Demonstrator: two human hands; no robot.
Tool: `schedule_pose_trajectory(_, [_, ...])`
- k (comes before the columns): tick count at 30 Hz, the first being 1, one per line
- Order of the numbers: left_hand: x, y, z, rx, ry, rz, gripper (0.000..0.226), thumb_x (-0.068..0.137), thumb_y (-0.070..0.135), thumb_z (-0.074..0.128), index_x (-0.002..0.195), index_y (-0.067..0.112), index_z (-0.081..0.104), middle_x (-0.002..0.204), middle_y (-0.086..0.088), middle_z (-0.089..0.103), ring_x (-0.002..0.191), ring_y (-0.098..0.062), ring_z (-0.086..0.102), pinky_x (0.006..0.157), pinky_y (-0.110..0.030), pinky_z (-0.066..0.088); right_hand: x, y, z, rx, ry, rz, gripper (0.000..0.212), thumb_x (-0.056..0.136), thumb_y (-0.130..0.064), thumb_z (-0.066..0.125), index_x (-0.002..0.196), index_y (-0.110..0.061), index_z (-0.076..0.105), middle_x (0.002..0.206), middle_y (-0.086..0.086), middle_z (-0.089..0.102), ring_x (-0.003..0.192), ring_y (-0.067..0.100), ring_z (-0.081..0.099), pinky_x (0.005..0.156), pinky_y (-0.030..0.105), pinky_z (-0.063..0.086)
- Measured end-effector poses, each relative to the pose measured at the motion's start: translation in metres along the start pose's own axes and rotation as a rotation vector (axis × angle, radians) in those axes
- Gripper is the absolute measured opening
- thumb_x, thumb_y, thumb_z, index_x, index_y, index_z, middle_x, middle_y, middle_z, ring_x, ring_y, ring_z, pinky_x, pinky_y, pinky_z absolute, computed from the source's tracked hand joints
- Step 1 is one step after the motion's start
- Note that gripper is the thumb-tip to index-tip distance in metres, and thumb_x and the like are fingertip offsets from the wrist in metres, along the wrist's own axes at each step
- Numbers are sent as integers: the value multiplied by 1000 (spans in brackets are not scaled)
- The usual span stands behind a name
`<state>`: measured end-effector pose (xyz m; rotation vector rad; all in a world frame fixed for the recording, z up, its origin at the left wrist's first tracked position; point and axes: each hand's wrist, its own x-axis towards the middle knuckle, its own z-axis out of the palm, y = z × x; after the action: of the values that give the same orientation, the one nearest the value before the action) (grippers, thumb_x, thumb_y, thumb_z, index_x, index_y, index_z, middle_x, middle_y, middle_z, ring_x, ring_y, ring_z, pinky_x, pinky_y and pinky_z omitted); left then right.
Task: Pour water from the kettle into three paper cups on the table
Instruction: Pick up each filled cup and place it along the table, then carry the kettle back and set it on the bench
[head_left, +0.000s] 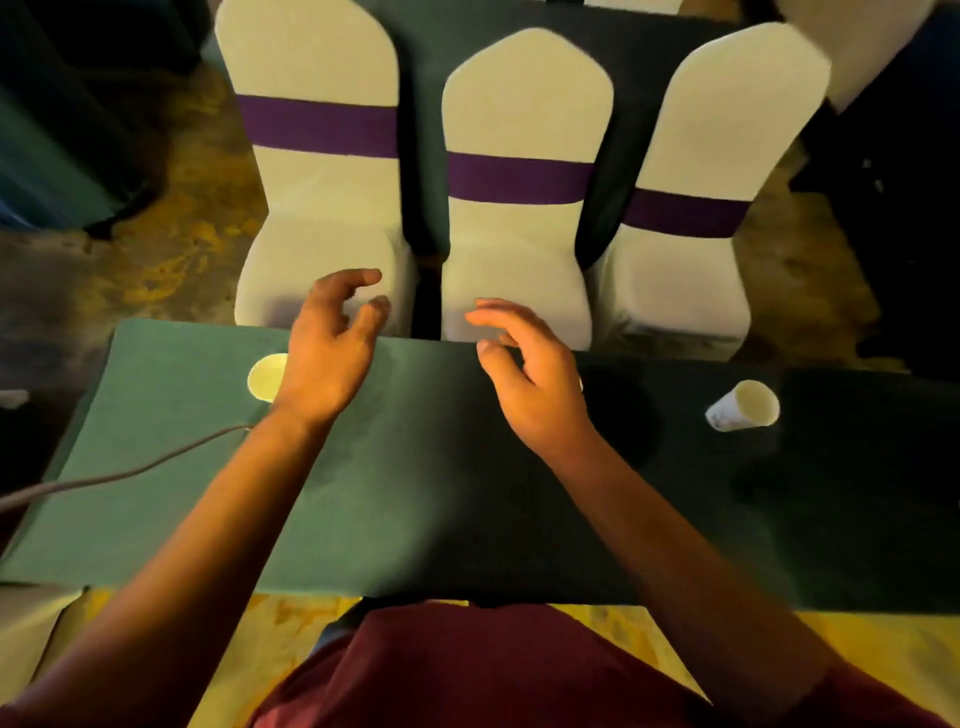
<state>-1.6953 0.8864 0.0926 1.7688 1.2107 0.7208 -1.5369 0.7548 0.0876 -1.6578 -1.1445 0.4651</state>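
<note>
A white paper cup (266, 378) stands on the green table (171, 493) at the far left, partly hidden behind my left hand (330, 353). Another paper cup (743, 406) stands at the far right. A sliver of white rim (581, 385) peeks out behind my right hand (524, 371); I cannot tell whether it is a cup. Both hands hover over the table's far edge with fingers apart and nothing in them. No kettle is in view.
Three white-covered chairs (514, 228) with purple sashes stand close behind the table's far edge. A grey cable (119, 474) runs across the table's left side to its edge. The right half of the table lies in dark shadow.
</note>
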Motion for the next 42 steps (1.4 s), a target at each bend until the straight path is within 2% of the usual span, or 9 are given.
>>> schedule_pose_trajectory(2, [-4,18,15,-13,-40,78,38,96,31,56,133,22,59,139,1,55,120,-8,52,102,-31,46,-5,-3,-19,-27,49,-10,31,95,-15,57,120,-5,70,130,6,67,121,17,61,103,30,51])
schedule_pose_trajectory(5, [-8,43,38,-34,-153,154,37,98,27,57,135,23,55,141,1,54,124,-17,55,106,-40,47,-18,-12,-48,-42,154,-2,36,95,-27,53,124,-10,67,124,-4,64,109,18,63,96,44,56])
schedule_pose_trajectory(10, [-14,70,57,-75,-314,255,35,98,31,58,132,38,55,144,5,54,130,-17,53,111,-47,44,-46,-32,-91,-165,180,93,40,99,-21,58,138,-14,56,151,-2,48,140,9,43,116,27,36])
schedule_pose_trajectory(18, [-48,118,76,-225,-402,427,31,99,22,57,127,35,62,136,16,59,125,-7,55,109,-31,45,-114,-62,-153,-250,491,241,39,100,-21,60,139,-24,57,150,-15,44,137,9,46,112,27,43])
schedule_pose_trajectory(22, [-77,149,103,-216,-472,471,32,100,22,57,129,32,61,136,13,57,115,-3,56,90,-6,40,-148,-75,-184,-231,617,266,39,101,-15,58,139,-21,58,150,-11,46,130,-9,44,98,0,34])
schedule_pose_trajectory(24, [-97,168,124,-214,-525,500,32,100,23,57,130,34,59,138,12,55,114,-1,53,91,-5,38,-168,-77,-205,-237,672,266,38,100,-14,59,138,-22,59,151,-10,47,132,-7,43,96,-4,30])
schedule_pose_trajectory(28, [-139,206,175,-257,-605,567,32,99,30,57,131,34,59,140,12,56,124,-7,53,104,-27,43,-210,-78,-253,-249,757,272,37,100,-16,60,136,-25,60,152,-11,46,137,-1,42,98,-3,31])
schedule_pose_trajectory(35, [-218,273,248,-416,-600,662,24,98,18,57,113,35,65,112,24,62,101,15,57,82,2,40,-271,-62,-323,-289,774,285,39,99,-19,63,137,-22,60,151,-9,47,132,13,52,111,35,43])
schedule_pose_trajectory(42, [-276,301,325,-431,-651,599,21,99,20,55,115,28,65,110,17,62,90,21,56,72,3,41,-337,-34,-405,-269,855,288,42,92,-28,61,134,-21,62,143,-16,50,133,10,51,109,38,45])
